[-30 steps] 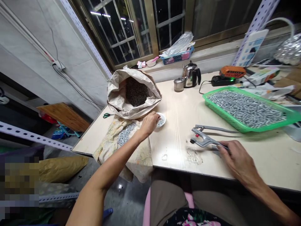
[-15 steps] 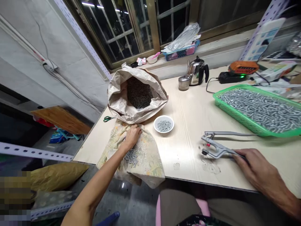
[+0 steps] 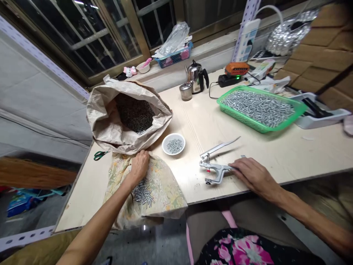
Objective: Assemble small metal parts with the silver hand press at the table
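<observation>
Fingers curled in, my left hand [image 3: 140, 165] rests at the upper part of a floral cloth [image 3: 165, 187], beside the mouth of a paper sack [image 3: 107, 129]. What those fingers hold is hidden. Small silver metal pieces [image 3: 143, 195] lie heaped on the cloth below my wrist. My right hand [image 3: 255, 175] is closed on one handle of grey metal pliers [image 3: 219, 171] with a spring and a red part; their other handle [image 3: 220, 147] stands apart. Between the hands, farther back, a white bowl [image 3: 165, 150] contains similar silver pieces. Dark pieces fill the sack.
A green basket [image 3: 256, 127] of silver pieces stands at the right. Behind are a kettle [image 3: 195, 77], a metal pot [image 3: 185, 92] and an orange battery [image 3: 236, 69] on a charger. Green-handled scissors [image 3: 99, 155] lie left of the sack. The table's front edge [image 3: 209, 200] runs near my lap.
The view has swung right, so the table's things sit farther left. My left hand has curled tighter at the cloth. The pliers, in my right hand, have turned slightly.
</observation>
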Demonstrator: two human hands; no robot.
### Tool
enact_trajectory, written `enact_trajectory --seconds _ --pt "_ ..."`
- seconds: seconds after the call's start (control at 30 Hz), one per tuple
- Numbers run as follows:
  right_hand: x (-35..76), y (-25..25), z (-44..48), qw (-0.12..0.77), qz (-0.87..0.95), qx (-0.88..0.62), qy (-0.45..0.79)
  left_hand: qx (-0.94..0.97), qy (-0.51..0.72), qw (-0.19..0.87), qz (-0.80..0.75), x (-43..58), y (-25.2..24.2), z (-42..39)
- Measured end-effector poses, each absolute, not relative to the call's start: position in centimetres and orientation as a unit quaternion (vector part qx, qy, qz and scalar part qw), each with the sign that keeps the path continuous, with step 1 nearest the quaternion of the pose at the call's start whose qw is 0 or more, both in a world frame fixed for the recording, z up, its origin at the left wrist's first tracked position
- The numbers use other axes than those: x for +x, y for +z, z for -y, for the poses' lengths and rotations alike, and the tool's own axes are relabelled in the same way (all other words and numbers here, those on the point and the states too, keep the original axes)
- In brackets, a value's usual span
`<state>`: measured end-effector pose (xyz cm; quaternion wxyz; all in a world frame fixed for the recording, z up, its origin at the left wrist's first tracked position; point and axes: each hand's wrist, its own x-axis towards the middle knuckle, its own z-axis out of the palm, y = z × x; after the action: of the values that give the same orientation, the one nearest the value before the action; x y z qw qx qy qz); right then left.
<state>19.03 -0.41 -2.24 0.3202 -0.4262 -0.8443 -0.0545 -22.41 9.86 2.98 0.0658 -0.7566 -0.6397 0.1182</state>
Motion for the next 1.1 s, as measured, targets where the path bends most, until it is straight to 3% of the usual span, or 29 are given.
enact_trajectory --seconds 0.1,0.2,0.27,0.37,0.7,1.1 --pt "18.7 -1.5 0.2 0.310 0.851 -0.416 -0.085 -0.751 -0.040 -0.031 0.658 -20.4 4.0 -8.4" --pt "18.9 -1.6 0.1 0.302 0.859 -0.405 -0.086 -0.672 -0.197 -0.280 0.657 -16.4 4.6 -5.6" --pt "19.1 -1.9 0.1 0.296 0.865 -0.396 -0.082 -0.608 -0.254 -0.424 0.622 -13.2 4.6 -3.4" --pt "19.2 -2.1 0.4 0.281 0.876 -0.383 -0.087 -0.534 -0.299 -0.526 0.590 -9.0 3.6 -0.7" --pt "20.1 -3.3 0.9 0.260 0.885 -0.384 -0.047 -0.425 -0.312 -0.587 0.615 -4.7 -0.8 2.6" --pt "20.3 -2.5 0.3 0.186 0.887 -0.423 0.008 -0.429 -0.156 -0.569 0.684 -3.0 1.9 1.2"
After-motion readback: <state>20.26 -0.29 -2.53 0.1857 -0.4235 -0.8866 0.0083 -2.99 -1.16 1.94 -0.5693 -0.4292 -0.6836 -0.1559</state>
